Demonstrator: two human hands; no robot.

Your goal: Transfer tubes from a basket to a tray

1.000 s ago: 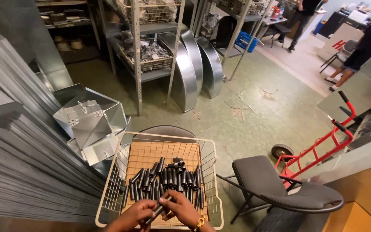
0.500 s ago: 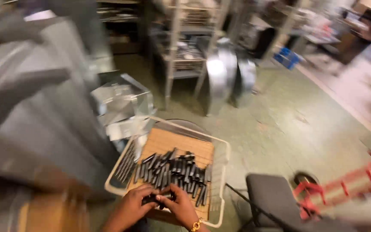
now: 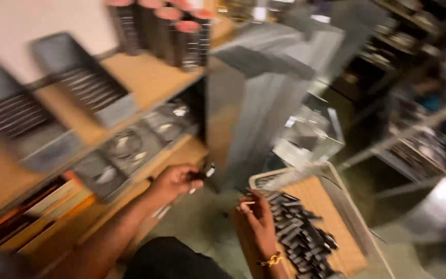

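Note:
The view is blurred by motion. My left hand (image 3: 174, 181) reaches toward the wooden shelving on the left, pinching a few small dark metal pieces (image 3: 203, 173) in its fingertips. My right hand (image 3: 256, 217), with a gold bracelet at the wrist, hovers at the near left corner of a wire basket (image 3: 336, 178), fingers curled. The blur hides whether it holds anything. A pile of several small dark metal pieces (image 3: 300, 232) lies on a wooden board (image 3: 321, 199) inside the basket.
Wooden shelves (image 3: 145, 77) on the left carry grey bins (image 3: 78, 77) and dark cylinders with red tops (image 3: 166, 26). Stacked grey sheet-metal pieces (image 3: 264, 103) stand behind the basket. Metal racks with parts stand at the far right.
My head has swung left from the basket toward the shelves. My left hand has left the pile with a few pieces and moved left; my right hand stays by the basket.

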